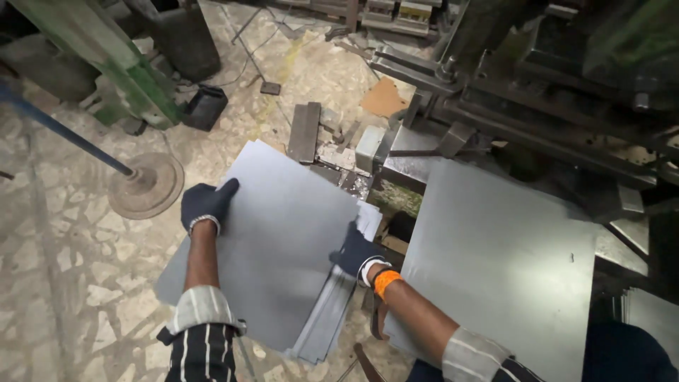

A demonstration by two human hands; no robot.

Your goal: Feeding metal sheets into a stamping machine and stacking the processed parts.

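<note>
1. The top grey metal sheet (276, 240) is held at 2 opposite edges, above a stack of like sheets (322, 322) that rests on the stone floor (64, 247).
2. The left hand (205, 205), in a dark glove, is closed on the sheet's left edge, the thumb laid over the upper face and the fingers hidden beneath it.
3. The right hand (356, 252), also gloved, is clamped on the right edge, just where the sheet overhangs the stack; an orange band (385, 281) is worn at that wrist.
4. The sheet lies between the 2 hands and its long axis is seen to run from the near corner up and away toward the press (537, 78).
5. Neither hand is clearly nearer: each touches its own edge.
6. A second, larger sheet (502, 262) is laid on the machine bed just right of the right hand, apart from the held one.
7. A round base with a blue rod (145, 184) stands on the floor left of the left hand.
</note>
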